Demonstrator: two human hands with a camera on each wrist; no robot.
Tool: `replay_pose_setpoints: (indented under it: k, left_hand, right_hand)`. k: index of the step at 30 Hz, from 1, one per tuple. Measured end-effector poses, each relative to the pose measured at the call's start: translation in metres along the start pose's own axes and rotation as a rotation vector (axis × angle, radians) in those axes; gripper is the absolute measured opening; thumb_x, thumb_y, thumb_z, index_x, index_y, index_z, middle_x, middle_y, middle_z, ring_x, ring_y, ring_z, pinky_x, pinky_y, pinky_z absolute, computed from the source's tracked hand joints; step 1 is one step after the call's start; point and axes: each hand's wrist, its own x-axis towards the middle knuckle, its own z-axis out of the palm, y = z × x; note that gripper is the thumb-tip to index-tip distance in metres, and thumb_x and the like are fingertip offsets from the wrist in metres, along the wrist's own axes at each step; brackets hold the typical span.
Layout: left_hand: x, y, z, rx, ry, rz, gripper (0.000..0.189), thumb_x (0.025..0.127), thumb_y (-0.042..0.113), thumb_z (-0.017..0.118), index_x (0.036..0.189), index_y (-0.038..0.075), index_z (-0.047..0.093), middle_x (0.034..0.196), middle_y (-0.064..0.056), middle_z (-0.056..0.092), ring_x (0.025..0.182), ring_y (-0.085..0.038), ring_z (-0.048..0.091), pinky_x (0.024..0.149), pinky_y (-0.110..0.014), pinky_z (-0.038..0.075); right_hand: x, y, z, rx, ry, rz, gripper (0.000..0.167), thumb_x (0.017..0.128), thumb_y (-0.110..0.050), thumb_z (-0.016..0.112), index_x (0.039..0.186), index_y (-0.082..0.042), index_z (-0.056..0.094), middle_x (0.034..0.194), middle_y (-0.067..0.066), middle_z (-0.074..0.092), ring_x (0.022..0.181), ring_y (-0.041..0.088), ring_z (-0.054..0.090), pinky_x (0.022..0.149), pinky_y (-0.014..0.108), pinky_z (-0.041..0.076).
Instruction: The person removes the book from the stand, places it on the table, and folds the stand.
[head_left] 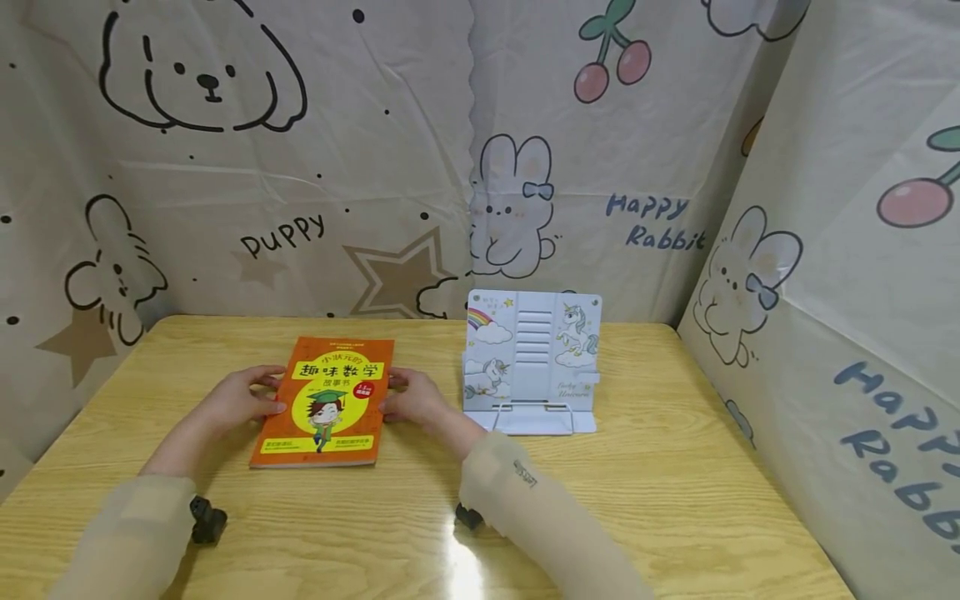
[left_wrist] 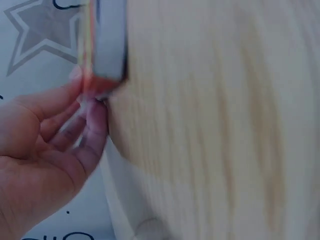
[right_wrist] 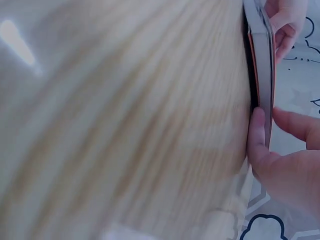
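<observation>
head view: left hand (head_left: 242, 398) and right hand (head_left: 422, 398) pinch opposite edges of the book (head_left: 322, 403). even pressure should steady it.

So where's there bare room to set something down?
The table is bare between the white stand and the right curtain, and just in front of the orange book. It's crowded at the book's sides, where the left hand and right hand grip it.
</observation>
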Motion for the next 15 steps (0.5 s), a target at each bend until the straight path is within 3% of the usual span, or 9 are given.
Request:
replay_pose_setpoints:
  k: [9, 15]
  left_hand:
    - [0.0032, -0.0006, -0.0045, 0.093, -0.048, 0.031, 0.071, 0.085, 0.021, 0.07, 0.14, -0.007, 0.033, 0.126, -0.03, 0.046, 0.094, -0.028, 0.057, 0.068, -0.029, 0.053]
    - [0.0035, -0.0024, -0.0056, 0.166, -0.04, 0.042, 0.071, 0.084, 0.026, 0.071, 0.137, -0.007, 0.038, 0.126, -0.03, 0.048, 0.09, -0.025, 0.056, 0.067, -0.027, 0.053]
  right_hand:
    - [-0.0059, -0.0042, -0.0083, -0.14, -0.079, -0.02, 0.074, 0.079, 0.009, 0.069, 0.144, -0.004, 0.036, 0.132, 0.013, 0.051, 0.087, 0.014, 0.062, 0.073, 0.028, 0.057]
    - [-0.0064, -0.0056, -0.0084, -0.187, -0.138, -0.009, 0.073, 0.079, 0.007, 0.069, 0.144, -0.005, 0.038, 0.129, 0.012, 0.056, 0.086, 0.013, 0.063, 0.073, 0.029, 0.057]
